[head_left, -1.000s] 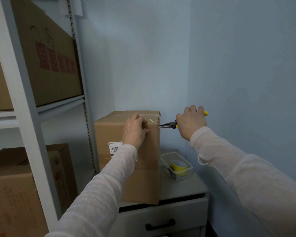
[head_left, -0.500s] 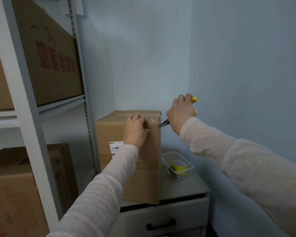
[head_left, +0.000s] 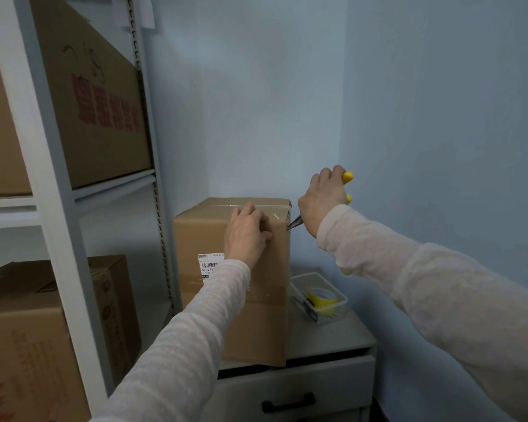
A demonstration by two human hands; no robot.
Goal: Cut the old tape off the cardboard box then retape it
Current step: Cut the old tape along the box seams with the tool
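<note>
A brown cardboard box [head_left: 201, 236] with clear old tape and a white shipping label stands on a grey drawer cabinet [head_left: 326, 339]. My left hand [head_left: 246, 233] rests against the box's front face near the top, fingers curled onto the upper edge. My right hand [head_left: 317, 202] grips yellow-handled scissors [head_left: 347, 177], handles pointing up. The dark blade tip [head_left: 294, 224] touches the box's top right corner at the tape. A yellow tape roll [head_left: 322, 296] lies in a clear plastic tray [head_left: 317, 280] to the right of the box.
A white metal shelving rack [head_left: 61, 239] stands on the left, holding large cardboard boxes [head_left: 89, 102] above and below. Blue walls meet in a corner close behind and to the right. The cabinet drawer has a black handle [head_left: 288, 402].
My right hand has risen and tilted the scissors from level to handles-up, with the tip now lower on the box's right corner. My left hand has stayed on the box.
</note>
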